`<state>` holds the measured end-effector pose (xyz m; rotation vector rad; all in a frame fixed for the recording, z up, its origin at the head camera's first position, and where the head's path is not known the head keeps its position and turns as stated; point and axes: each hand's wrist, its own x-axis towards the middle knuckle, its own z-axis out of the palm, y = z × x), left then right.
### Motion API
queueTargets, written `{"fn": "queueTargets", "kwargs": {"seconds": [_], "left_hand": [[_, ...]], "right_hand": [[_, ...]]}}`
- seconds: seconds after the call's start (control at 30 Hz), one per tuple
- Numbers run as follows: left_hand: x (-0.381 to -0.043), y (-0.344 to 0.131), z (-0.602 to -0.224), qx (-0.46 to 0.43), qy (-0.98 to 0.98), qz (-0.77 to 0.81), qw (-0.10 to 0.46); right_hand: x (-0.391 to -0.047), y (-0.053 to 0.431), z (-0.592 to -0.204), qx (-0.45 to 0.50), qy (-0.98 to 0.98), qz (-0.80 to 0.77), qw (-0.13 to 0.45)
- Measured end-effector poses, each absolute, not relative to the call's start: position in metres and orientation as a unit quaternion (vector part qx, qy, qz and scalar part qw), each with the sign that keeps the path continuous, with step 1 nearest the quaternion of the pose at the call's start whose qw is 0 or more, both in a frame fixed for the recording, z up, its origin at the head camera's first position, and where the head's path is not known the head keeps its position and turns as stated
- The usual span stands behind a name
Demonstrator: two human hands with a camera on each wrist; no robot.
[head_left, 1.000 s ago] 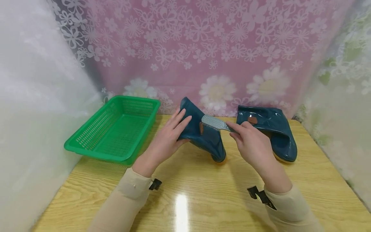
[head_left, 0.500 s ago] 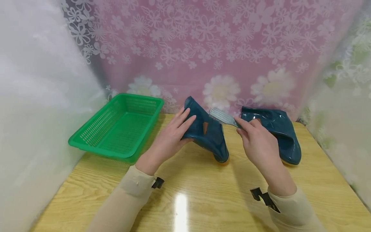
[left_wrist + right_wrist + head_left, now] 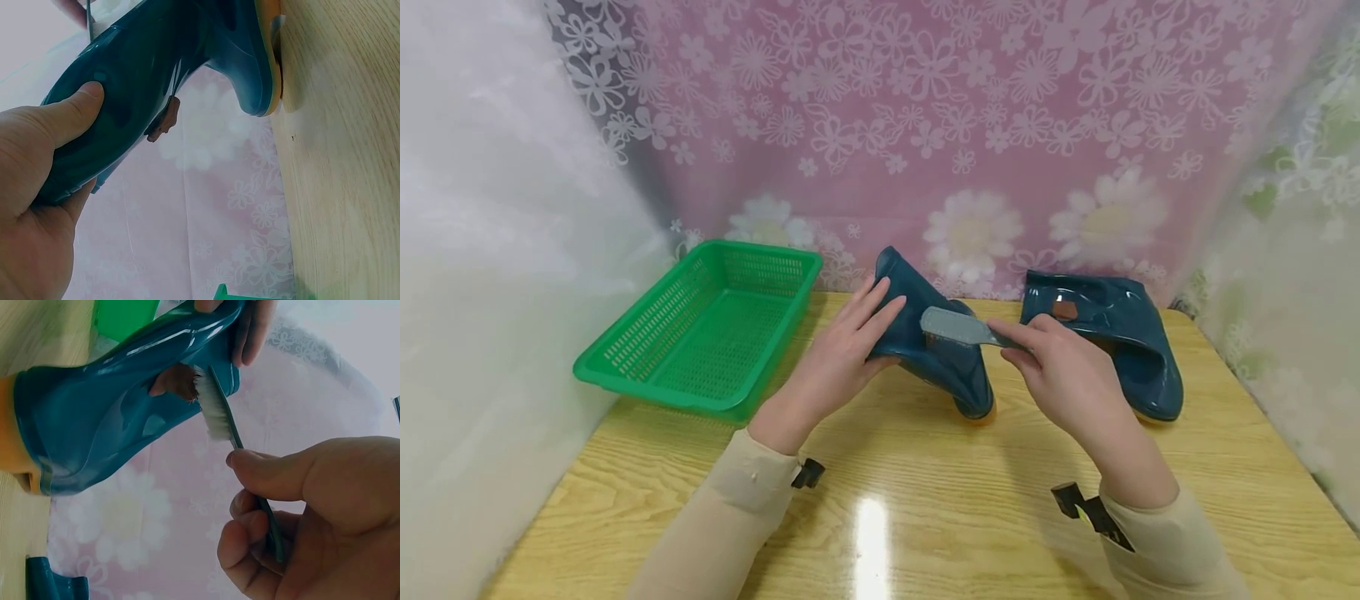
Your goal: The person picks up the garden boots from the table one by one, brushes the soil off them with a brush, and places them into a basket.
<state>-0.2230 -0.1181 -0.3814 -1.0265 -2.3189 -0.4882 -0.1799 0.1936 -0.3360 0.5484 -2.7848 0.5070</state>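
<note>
My left hand grips a dark teal rubber boot by its shaft, thumb on one side and fingers on the other. The boot is tilted, its orange sole touching the table. In my right hand is a grey-handled brush, its white bristles against the shaft at a brown patch. In the head view the brush's back hides that patch. A second teal boot lies on its side to the right, partly behind my right hand.
A green plastic basket with slotted walls stands at the left of the wooden table. Behind the table hangs a pink flowered curtain, with pale sheets at both sides.
The brush lifted off the boot toward the upper right, then came back down onto the shaft over the brown patch. My left hand keeps its grip on the boot.
</note>
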Motion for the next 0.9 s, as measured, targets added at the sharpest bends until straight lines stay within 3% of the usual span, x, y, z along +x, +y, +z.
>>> {"fn": "queueTargets", "kwargs": {"seconds": [0.7,0.9], "left_hand": [[-0.222,-0.118,-0.380,-0.382,-0.862,-0.190,0.275],[-0.221,-0.118,-0.380,-0.380,-0.863,-0.191,0.271]], "right_hand": [[-0.189,0.198,-0.346,0.132,-0.962,0.164,0.173],[-0.190,0.196,-0.346,0.127,-0.967,0.162,0.151]]}}
